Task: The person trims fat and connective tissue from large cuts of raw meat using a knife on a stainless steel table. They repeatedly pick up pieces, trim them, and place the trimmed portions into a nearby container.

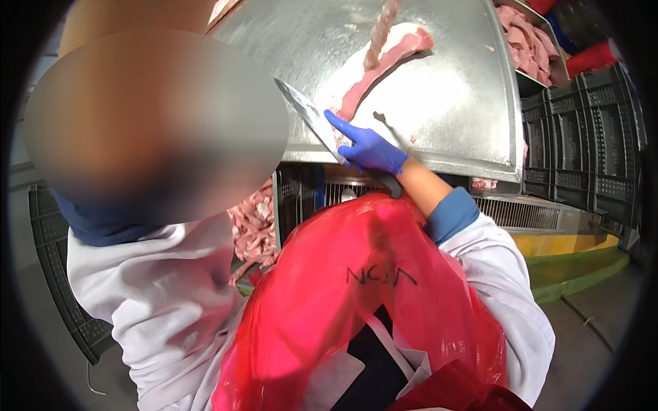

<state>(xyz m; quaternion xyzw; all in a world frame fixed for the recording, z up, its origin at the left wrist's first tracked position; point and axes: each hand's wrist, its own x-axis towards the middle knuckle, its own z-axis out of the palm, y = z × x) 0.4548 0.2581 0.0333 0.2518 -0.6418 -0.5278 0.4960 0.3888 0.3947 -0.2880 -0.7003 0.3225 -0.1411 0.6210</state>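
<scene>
My right hand (373,149), in a blue-violet glove, is closed round the dark handle of a knife (305,113). Its index finger stretches forward beside the blade, which points up and left over the near edge of a metal table (452,137). Just ahead of that finger, a long pink piece of meat with pale fat (363,85) lies on the table. A thin twisted strip of meat (381,34) comes down from the top edge above it; what holds it is out of sight. My left forearm (137,15) rises past the upper left, partly blurred, its hand outside the picture.
A container of meat pieces (526,42) stands at the far right, above stacked dark crates (582,137). Below the table's left side, meat trimmings (253,226) fill a dark crate. A metal grating (528,214) and a yellow beam (569,243) run under the table's right side.
</scene>
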